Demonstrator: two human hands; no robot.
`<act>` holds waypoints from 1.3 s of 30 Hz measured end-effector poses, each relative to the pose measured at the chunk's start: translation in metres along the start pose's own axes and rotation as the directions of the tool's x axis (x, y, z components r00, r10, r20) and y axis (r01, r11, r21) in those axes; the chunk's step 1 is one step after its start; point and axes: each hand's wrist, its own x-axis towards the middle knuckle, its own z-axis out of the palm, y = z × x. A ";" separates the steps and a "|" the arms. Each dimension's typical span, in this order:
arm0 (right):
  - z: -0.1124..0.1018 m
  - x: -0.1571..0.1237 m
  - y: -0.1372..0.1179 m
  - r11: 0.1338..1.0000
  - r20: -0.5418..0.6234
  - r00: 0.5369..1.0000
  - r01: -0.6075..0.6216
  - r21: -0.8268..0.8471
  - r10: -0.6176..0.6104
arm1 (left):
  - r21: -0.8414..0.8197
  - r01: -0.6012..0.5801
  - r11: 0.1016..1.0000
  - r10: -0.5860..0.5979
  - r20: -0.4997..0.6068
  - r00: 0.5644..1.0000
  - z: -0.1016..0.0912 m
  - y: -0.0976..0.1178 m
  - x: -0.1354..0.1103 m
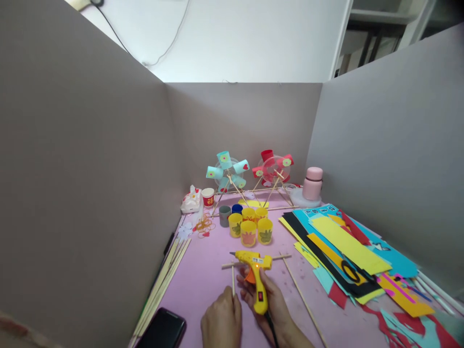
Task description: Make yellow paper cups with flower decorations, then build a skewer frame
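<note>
My right hand (279, 307) is wrapped round a yellow hot glue gun (260, 285) with an orange trigger; its nozzle points left and its cord hangs down by my wrist. My left hand (221, 319) is closed on the lower end of a short wooden stick (233, 279), held upright. That stick's top meets or nearly meets a crosswise wooden stick (226, 266) that passes behind the glue gun; whether they touch I cannot tell. A longer wooden stick (304, 300) slants down to the right from near the crosswise one's right end.
Several yellow paper cups (248, 234) stand ahead, with blue and red wheel models (227, 171) behind. Coloured paper (348, 241) and scissors (351, 271) lie right, near a pink bottle (312, 183). A phone (163, 328) and wooden sticks (165, 275) lie left. Grey panels (242, 121) enclose the table.
</note>
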 end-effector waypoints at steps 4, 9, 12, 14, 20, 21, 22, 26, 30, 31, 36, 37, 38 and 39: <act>0.002 0.002 0.001 1.000 -0.005 1.000 -0.004 0.017 0.004 | 0.001 0.001 1.000 -0.001 -0.002 1.000 -0.002 0.002 -0.002; 0.004 0.004 0.000 1.000 0.011 1.000 -0.003 0.031 0.002 | -0.009 0.005 1.000 -0.005 0.009 1.000 -0.003 0.001 -0.003; 0.003 0.005 0.000 0.999 -0.002 1.000 -0.004 0.039 0.004 | -0.013 0.001 1.000 0.000 0.012 1.000 -0.001 -0.001 -0.002; 0.002 0.005 0.001 0.999 -0.002 1.000 -0.002 0.044 0.003 | -0.015 -0.001 1.000 0.002 0.020 1.000 0.001 -0.002 0.000; 0.001 0.005 0.001 1.000 0.013 1.000 -0.006 0.031 0.005 | -0.024 -0.016 1.000 0.017 0.021 1.000 0.001 -0.004 0.003; 0.001 0.005 0.001 0.999 0.014 1.000 -0.005 0.034 0.005 | -0.024 -0.018 1.000 0.018 0.023 1.000 0.001 -0.004 0.003; 0.001 0.004 0.001 0.999 0.017 1.000 -0.005 0.040 0.005 | -0.024 -0.019 1.000 0.019 0.025 1.000 0.001 -0.004 0.004; 0.001 0.005 0.002 0.998 0.025 1.000 -0.016 0.061 0.015 | -0.024 -0.021 0.999 0.022 0.025 0.999 0.000 -0.004 0.002; 0.001 0.004 0.001 0.997 0.025 0.999 -0.030 0.068 0.028 | -0.024 -0.017 1.000 0.018 0.020 1.000 -0.001 -0.003 0.001; 0.001 0.004 0.001 0.997 0.020 0.999 -0.030 0.069 0.029 | -0.025 -0.017 1.000 0.017 0.019 1.000 -0.001 -0.003 0.001; 0.003 0.001 -0.001 0.997 -0.019 0.999 -0.038 0.074 0.039 | -0.026 -0.018 0.999 0.019 0.011 1.000 0.001 -0.003 0.001; 0.003 0.000 -0.001 0.997 -0.020 0.999 -0.042 0.072 0.043 | -0.028 -0.019 0.999 0.019 0.010 1.000 0.001 -0.003 0.001; 0.004 0.000 -0.001 0.997 -0.019 0.999 -0.043 0.070 0.045 | -0.029 -0.020 0.999 0.020 0.010 1.000 0.001 -0.003 0.001; 0.004 0.000 -0.001 0.997 -0.017 0.999 -0.045 0.069 0.046 | -0.032 -0.021 0.999 0.021 0.008 1.000 0.002 -0.003 0.001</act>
